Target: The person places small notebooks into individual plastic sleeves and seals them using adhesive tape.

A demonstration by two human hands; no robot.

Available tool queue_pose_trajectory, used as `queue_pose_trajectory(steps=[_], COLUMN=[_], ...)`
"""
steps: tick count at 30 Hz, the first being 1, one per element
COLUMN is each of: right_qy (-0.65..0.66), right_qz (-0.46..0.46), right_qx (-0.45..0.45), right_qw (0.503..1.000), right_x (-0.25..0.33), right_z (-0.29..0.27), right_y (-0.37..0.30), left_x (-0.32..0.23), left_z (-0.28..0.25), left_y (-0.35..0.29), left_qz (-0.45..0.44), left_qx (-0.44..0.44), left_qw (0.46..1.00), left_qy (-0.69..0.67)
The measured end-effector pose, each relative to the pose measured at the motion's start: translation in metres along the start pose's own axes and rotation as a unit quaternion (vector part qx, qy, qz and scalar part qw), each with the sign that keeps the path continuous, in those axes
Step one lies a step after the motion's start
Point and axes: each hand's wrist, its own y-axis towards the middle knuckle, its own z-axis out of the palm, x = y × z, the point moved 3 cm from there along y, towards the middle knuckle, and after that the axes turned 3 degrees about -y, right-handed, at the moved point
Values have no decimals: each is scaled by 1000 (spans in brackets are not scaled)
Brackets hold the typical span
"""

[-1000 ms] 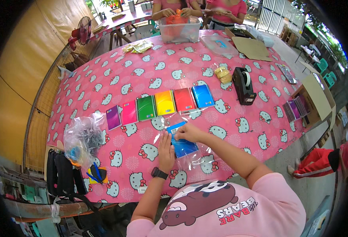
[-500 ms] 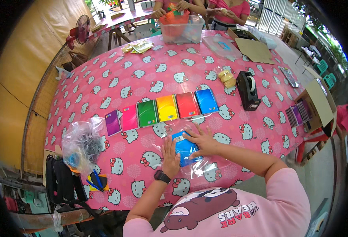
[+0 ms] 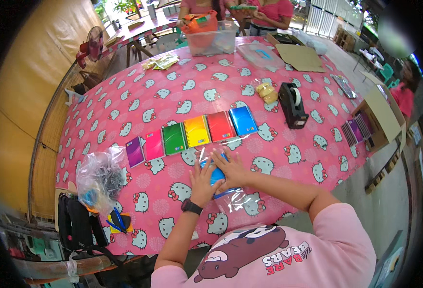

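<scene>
A blue notebook (image 3: 217, 177) lies flat in front of me inside clear plastic wrap (image 3: 235, 201), which spreads past its edges. My left hand (image 3: 203, 181) rests on its left part, fingers stretched out. My right hand (image 3: 232, 172) lies flat across its upper right, its fingers close to the left hand's. Together they cover much of the cover. Beyond them runs a slanting row of spiral notebooks: purple (image 3: 135, 151), pink (image 3: 154, 146), green (image 3: 174, 138), yellow (image 3: 197, 131), red (image 3: 221, 126) and another blue one (image 3: 243, 121).
Left stand a plastic bag (image 3: 101, 177), blue-handled pliers (image 3: 119, 221) and a black bag (image 3: 74, 218). A black tape dispenser (image 3: 293, 108) and tape rolls (image 3: 267, 92) lie farther off. Right, a cardboard box (image 3: 379, 120) adjoins stacked notebooks (image 3: 357, 130). Two people work behind a clear bin (image 3: 214, 43).
Both hands have slid closer together over the wrapped notebook, covering more of it. The view has shifted slightly, and a person in pink now shows at the far right.
</scene>
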Motion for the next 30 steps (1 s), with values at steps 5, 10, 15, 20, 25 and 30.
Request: queue_pose_trajectory(steps=[5, 10, 15, 20, 25, 30], right_qy=[-9, 173, 256, 79, -33, -24], right_qz=[-19, -59, 149, 145, 275, 393], right_qx=[27, -111, -302, -448, -354, -268], right_qw=[999, 977, 906, 879, 893, 879], right_x=[7, -102, -230, -322, -347, -379], right_z=[-12, -46, -116, -165, -182, -171], right_y=[-12, -10, 7, 68, 145, 178], left_x=[2, -6, -5, -5, 3, 1], left_z=[-2, -3, -5, -3, -4, -3], left_y=[1, 2, 2, 8, 1, 1], left_qz=[-58, -43, -53, -49, -40, -82], left_qx=[20, 24, 28, 35, 36, 60], left_qw=[998, 999, 998, 998, 998, 994], left_qy=[6, 1, 4, 5, -15, -29])
